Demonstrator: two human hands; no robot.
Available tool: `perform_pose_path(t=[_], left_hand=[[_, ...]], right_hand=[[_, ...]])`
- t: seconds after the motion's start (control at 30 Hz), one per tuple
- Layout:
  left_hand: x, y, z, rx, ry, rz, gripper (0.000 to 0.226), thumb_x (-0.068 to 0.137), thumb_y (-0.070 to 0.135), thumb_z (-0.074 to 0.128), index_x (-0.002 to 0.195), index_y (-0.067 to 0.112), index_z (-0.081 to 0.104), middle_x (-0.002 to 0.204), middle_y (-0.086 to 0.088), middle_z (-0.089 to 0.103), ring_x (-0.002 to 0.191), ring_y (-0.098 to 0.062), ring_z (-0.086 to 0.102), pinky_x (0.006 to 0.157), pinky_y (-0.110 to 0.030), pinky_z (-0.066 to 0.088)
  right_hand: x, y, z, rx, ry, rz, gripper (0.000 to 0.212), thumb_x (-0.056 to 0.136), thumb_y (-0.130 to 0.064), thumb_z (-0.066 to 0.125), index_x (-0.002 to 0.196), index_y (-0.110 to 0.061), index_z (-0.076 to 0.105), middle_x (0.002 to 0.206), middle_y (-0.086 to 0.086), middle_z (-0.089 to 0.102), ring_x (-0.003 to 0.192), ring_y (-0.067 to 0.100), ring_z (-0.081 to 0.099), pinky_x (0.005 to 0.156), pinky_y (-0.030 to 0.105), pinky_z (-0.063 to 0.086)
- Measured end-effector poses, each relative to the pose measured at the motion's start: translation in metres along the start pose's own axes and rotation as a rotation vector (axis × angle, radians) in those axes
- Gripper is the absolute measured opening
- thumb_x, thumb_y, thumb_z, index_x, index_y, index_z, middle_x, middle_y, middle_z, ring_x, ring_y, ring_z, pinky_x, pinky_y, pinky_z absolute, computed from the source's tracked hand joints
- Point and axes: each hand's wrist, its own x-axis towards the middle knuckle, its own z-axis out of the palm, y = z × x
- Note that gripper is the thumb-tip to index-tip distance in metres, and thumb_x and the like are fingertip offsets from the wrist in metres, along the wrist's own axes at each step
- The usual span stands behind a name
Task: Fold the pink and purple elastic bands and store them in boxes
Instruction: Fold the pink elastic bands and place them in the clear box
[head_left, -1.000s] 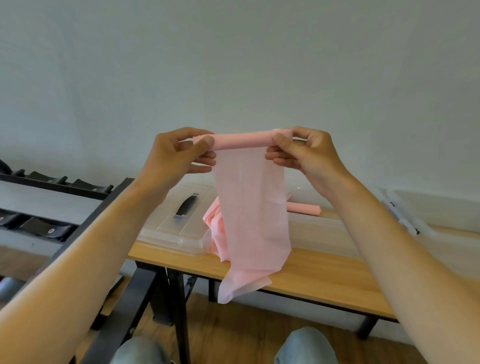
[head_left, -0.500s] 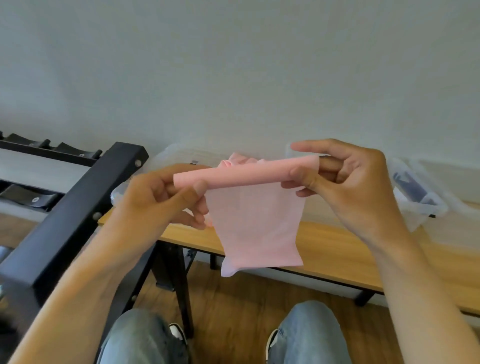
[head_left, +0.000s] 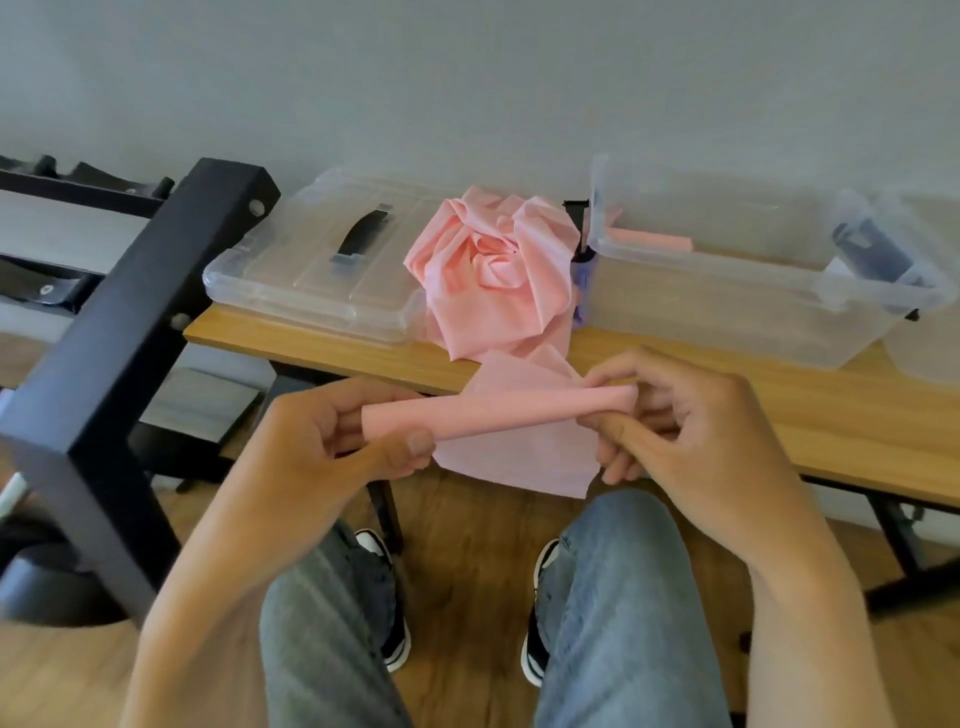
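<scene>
Over our knees, we hold pink band (head_left: 498, 410) rolled into tube, loose tail hanging below. Left hand (head_left: 332, 441) pinches left end, right hand (head_left: 685, 421) pinches right end. Behind on wooden table (head_left: 831, 415): crumpled pink pile (head_left: 493, 270), open clear box (head_left: 737, 296) holding rolled pink band (head_left: 649, 240), lid (head_left: 322, 260) lying beside pile.

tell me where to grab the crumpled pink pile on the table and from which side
Judging by its shape, pinch a raised ridge near the top of the crumpled pink band pile, coming from above. The clear lid flanks its left and the open clear box its right, so a side approach looks cramped. Its lower edge drapes over the table front, an alternative grip.
</scene>
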Motion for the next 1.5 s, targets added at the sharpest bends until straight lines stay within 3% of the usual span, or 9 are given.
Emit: perform_pose_path(t=[0.27,0.4,0.5,0.77,0.97,1.1,1.23,1.37,1.5], left_hand=[[-0.014,-0.028,0.013,-0.001,0.024,0.008,0.029,0.079,0.019,0.073,0.107,0.013,0.075,0.071,-0.013,0.072,0.056,-0.020,0.067,0.054,-0.023,0.058],[-0.018,-0.033,0.018,-0.117,0.021,-0.007,0.033,0.077,0.014,0.073,0.109,0.011,0.075,0.085,-0.011,0.076,0.067,-0.022,0.073,0.064,-0.026,0.062],[-0.017,-0.037,0.020,-0.163,0.056,-0.026,0.031,0.079,0.016,0.069,0.109,0.011,0.075,0.089,-0.010,0.078,0.070,-0.024,0.074,0.066,-0.029,0.064],[-0.019,-0.045,0.011,0.070,-0.087,-0.025,0.041,0.075,0.017,0.077,0.115,0.020,0.073,0.105,0.007,0.078,0.097,-0.013,0.075,0.083,-0.024,0.061],[-0.019,-0.046,0.018,-0.095,-0.095,-0.051,0.029,0.082,0.010,0.070,0.111,0.006,0.070,0.071,-0.014,0.073,0.060,-0.024,0.072,0.059,-0.027,0.061],[-0.019,-0.047,0.020,-0.166,-0.049,-0.039,0.035,0.082,0.008,0.070,0.117,0.004,0.069,0.084,-0.012,0.077,0.073,-0.024,0.076,0.068,-0.031,0.064],[-0.019,-0.044,0.024,-0.255,0.045,-0.052,0.039,0.084,0.038,0.073,0.111,0.010,0.076,0.082,-0.014,0.077,0.072,-0.026,0.076,0.068,-0.032,0.064],[-0.019,-0.047,0.025,-0.204,0.033,-0.058,0.030,0.080,0.012,0.069,0.110,0.008,0.072,0.090,-0.012,0.079,0.076,-0.026,0.078,0.070,-0.031,0.065],[-0.020,-0.050,0.020,-0.129,-0.016,-0.054,0.049,0.074,0.013,0.075,0.123,0.017,0.068,0.107,-0.002,0.079,0.096,-0.021,0.077,0.083,-0.029,0.062]], right_hand=[[-0.037,0.025,0.021,0.371,0.093,0.150,0.027,0.085,-0.027,0.070,0.104,-0.009,0.073,0.087,0.008,0.080,0.077,0.022,0.079,0.067,0.028,0.063],[-0.041,0.030,0.024,0.370,0.129,0.170,0.016,0.089,-0.014,0.069,0.102,-0.006,0.072,0.088,0.007,0.080,0.078,0.023,0.079,0.066,0.027,0.063],[-0.042,0.029,0.021,0.428,0.145,0.204,0.029,0.082,-0.012,0.073,0.111,-0.010,0.071,0.093,0.003,0.081,0.084,0.021,0.080,0.071,0.023,0.062],[-0.047,0.031,0.015,0.220,0.145,0.140,0.027,0.077,-0.014,0.079,0.102,-0.022,0.078,0.093,-0.014,0.080,0.089,0.006,0.077,0.079,0.015,0.058],[-0.051,0.031,0.016,0.216,0.156,0.068,0.013,0.090,-0.015,0.071,0.102,-0.017,0.074,0.073,0.002,0.075,0.063,0.019,0.075,0.059,0.031,0.061],[-0.052,0.030,0.016,0.289,0.157,0.071,0.022,0.086,-0.008,0.073,0.108,-0.012,0.073,0.084,0.004,0.078,0.073,0.021,0.078,0.067,0.029,0.063],[-0.051,0.028,0.020,0.365,0.171,0.111,0.026,0.082,-0.015,0.075,0.107,-0.008,0.073,0.099,0.005,0.080,0.081,0.023,0.080,0.072,0.030,0.064],[-0.050,0.032,0.022,0.320,0.182,0.099,0.019,0.086,-0.006,0.074,0.105,-0.009,0.072,0.099,0.003,0.080,0.085,0.021,0.079,0.074,0.031,0.064],[-0.051,0.033,0.019,0.268,0.193,0.136,0.042,0.079,-0.008,0.081,0.116,-0.026,0.071,0.103,-0.010,0.080,0.096,0.013,0.077,0.081,0.026,0.062]])
